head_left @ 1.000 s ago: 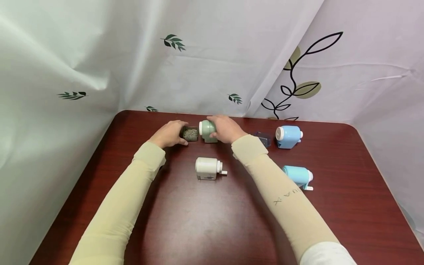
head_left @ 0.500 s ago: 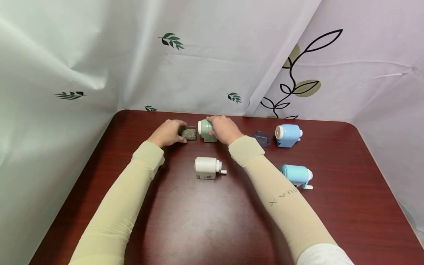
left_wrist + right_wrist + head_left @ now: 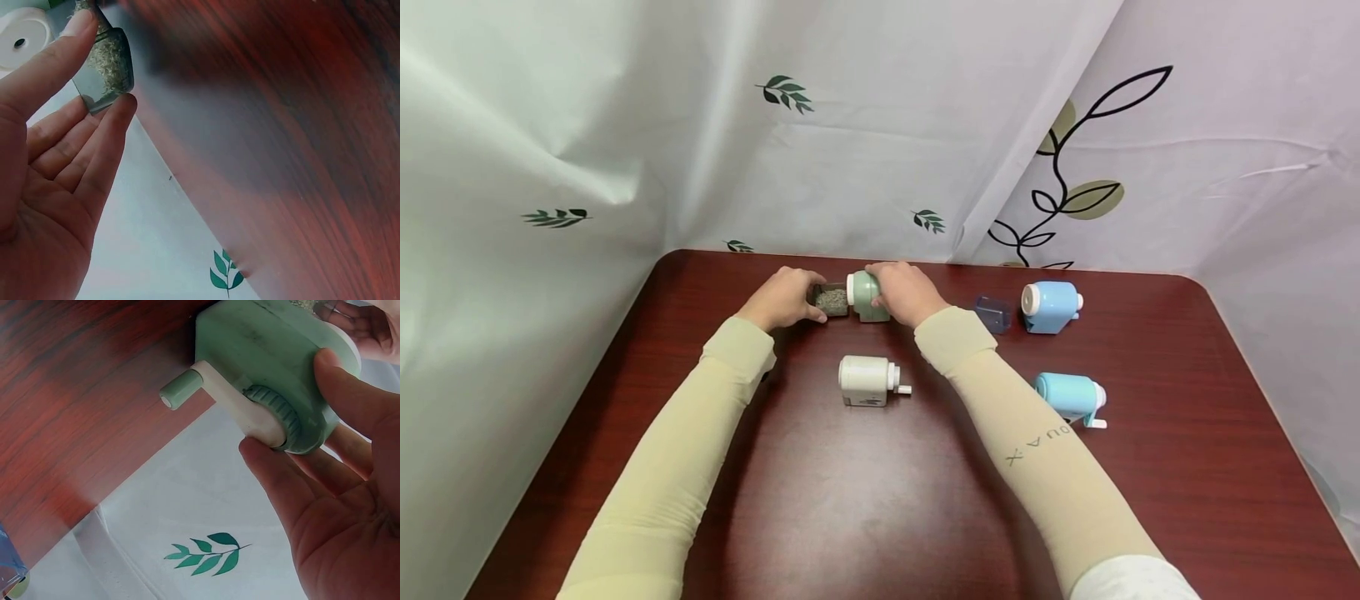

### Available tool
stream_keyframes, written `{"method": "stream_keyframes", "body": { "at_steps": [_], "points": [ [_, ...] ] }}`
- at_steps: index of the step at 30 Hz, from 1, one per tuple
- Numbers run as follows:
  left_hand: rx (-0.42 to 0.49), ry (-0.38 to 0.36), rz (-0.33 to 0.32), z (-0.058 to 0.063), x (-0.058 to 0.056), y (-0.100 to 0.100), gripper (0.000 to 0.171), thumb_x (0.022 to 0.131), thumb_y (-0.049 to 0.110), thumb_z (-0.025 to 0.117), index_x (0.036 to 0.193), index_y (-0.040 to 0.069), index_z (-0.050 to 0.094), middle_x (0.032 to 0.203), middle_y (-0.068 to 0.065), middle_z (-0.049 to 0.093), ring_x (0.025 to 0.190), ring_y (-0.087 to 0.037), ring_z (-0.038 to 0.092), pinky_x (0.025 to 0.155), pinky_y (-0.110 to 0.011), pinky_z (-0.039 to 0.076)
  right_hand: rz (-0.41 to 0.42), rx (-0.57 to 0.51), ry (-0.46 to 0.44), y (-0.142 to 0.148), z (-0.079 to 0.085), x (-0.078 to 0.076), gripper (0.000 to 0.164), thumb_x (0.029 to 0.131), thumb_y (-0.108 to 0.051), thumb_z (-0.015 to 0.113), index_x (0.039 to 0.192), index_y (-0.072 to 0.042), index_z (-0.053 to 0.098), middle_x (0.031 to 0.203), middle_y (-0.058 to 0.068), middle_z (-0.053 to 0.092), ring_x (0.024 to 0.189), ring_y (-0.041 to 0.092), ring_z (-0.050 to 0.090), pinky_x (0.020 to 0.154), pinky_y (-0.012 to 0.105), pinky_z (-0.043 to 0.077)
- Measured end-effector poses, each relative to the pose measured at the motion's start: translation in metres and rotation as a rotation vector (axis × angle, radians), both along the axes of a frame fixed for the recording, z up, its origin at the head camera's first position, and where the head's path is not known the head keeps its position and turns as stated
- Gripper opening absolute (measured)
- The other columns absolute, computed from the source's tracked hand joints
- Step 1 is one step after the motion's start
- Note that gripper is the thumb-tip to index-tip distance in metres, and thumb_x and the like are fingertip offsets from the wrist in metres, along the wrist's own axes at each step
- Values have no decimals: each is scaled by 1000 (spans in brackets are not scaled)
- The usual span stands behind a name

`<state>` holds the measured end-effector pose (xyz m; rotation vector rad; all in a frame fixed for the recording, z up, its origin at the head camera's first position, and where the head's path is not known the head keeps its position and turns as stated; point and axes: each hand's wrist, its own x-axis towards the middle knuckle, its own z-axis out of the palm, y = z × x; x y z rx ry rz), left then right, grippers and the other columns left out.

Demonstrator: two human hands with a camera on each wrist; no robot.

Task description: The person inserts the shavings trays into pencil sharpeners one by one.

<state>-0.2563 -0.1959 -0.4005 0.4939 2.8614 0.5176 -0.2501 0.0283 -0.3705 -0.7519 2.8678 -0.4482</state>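
Observation:
At the back of the table, my left hand [image 3: 784, 298] pinches a small see-through shavings drawer [image 3: 111, 65] between thumb and fingers. Pale pencil shavings [image 3: 832, 302] fill much of it. Just to its right, my right hand [image 3: 910, 293] grips a green crank pencil sharpener [image 3: 269, 353], thumb on one side and fingers on the other. The sharpener's white round face [image 3: 24, 39], with its pencil hole, points toward the drawer. In the right wrist view its white crank arm [image 3: 240, 409] with a green knob sticks out on the opposite end.
A cream crank sharpener [image 3: 865, 382] stands nearer the middle. To the right are a blue sharpener [image 3: 1050, 307], a dark blue see-through drawer [image 3: 992, 315] beside it, and a turquoise sharpener [image 3: 1067, 395] partly behind the right sleeve. A white leaf-print curtain [image 3: 850, 183] hangs behind the table.
The left hand has brought the shavings drawer slightly right, closer to the green sharpener. The right hand keeps its grip, almost still. The head view has shifted a little.

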Motion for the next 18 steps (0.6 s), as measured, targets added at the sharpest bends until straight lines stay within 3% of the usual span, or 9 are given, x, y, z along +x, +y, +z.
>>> {"method": "stream_keyframes", "body": {
  "at_steps": [18],
  "points": [
    [-5, 14, -32, -2, -1, 6, 65, 78, 22, 89, 133, 0, 63, 120, -16, 68, 109, -28, 62, 99, -44, 48, 0, 0, -2, 0, 1, -2, 60, 91, -21, 76, 144, -6, 54, 138, 12, 61, 121, 31, 61, 104, 40, 46]
  ]
}}
